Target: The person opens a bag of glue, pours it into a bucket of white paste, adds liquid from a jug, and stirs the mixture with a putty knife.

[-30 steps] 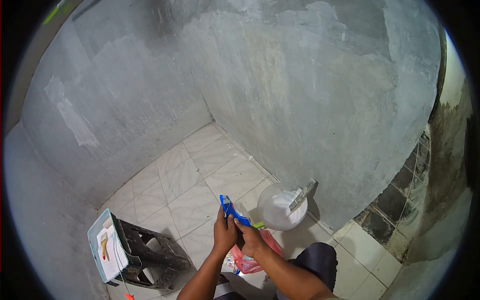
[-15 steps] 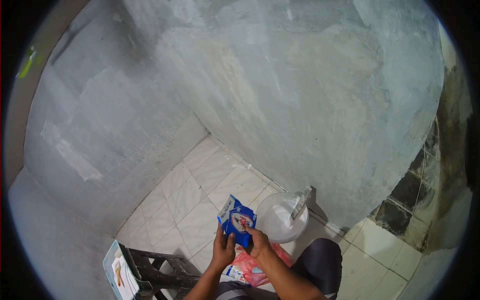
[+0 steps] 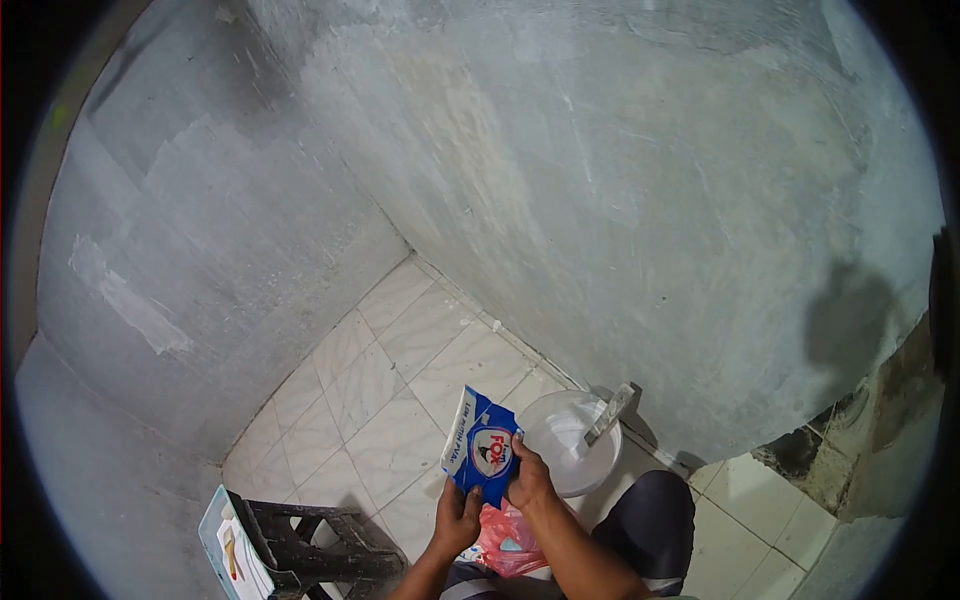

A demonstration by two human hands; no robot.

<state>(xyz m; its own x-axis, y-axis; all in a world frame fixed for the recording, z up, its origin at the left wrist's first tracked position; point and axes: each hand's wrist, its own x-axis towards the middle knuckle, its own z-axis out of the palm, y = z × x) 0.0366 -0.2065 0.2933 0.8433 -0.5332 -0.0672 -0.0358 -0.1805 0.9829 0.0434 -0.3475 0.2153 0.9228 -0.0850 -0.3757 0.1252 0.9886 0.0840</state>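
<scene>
A blue-and-white packet of white PVAc glue (image 3: 488,440), with FOX printed in red on its round label, is held up between both hands. My left hand (image 3: 460,515) grips its lower left edge, thumb on the front. My right hand (image 3: 530,477) pinches its right edge. Just below the hands a red plastic bag (image 3: 508,540) lies on the floor with things inside that I cannot make out. Right of the packet stands a translucent bucket (image 3: 603,462) with white material in it, and a flat scraper-like tool (image 3: 613,412) leans across its rim.
At lower left stands a black stool (image 3: 315,545). A pale tray (image 3: 212,520) at its left end holds a brush-like tool with a yellowish handle (image 3: 231,555). Grey plastered walls (image 3: 600,200) meet in a corner above the white tiled floor (image 3: 385,400). My bent knee (image 3: 655,525) is beside the bucket.
The packet has turned so its label faces me more fully. My right hand has shifted from the label's front to the packet's right edge. The view has moved slightly.
</scene>
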